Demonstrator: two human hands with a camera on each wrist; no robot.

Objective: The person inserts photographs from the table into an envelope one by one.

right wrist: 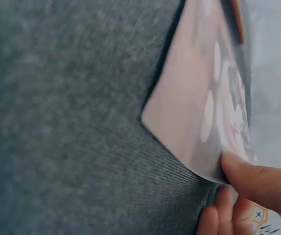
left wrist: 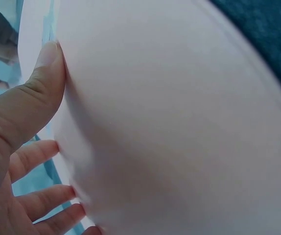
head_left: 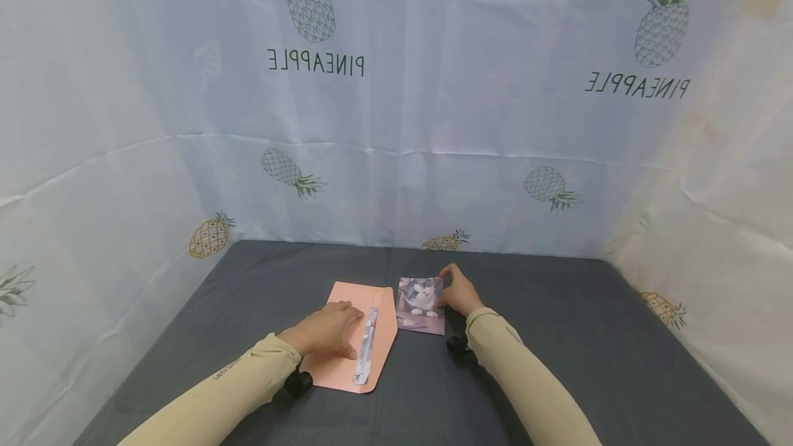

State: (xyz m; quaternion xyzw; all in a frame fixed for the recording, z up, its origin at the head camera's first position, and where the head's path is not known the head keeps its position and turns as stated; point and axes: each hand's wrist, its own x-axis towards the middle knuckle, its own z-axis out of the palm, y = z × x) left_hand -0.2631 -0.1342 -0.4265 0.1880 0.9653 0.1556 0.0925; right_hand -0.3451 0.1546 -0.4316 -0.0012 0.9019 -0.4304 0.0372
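A peach-orange envelope point(head_left: 385, 312) lies on the dark tabletop with its flap side toward the right. In its opening shows a narrow strip of a printed picture point(head_left: 367, 349). My left hand point(head_left: 328, 329) rests on the envelope, fingers spread and fairly straight; in the left wrist view, thumb and fingertips touch its pale surface point(left wrist: 170, 98). Just right of the envelope is a photo card point(head_left: 418, 305) of a grey-and-white cat. By its right edge my right hand point(head_left: 460, 292) pinches the card. The right wrist view shows the thumb point(right wrist: 258, 178) on the card's face, its near corner slightly lifted.
A dark grey cloth covers the table point(head_left: 545, 336). White curtains point(head_left: 396, 88) printed with pineapples hang behind it and on both sides. Dark round objects point(head_left: 299, 383) sit under the wrists.
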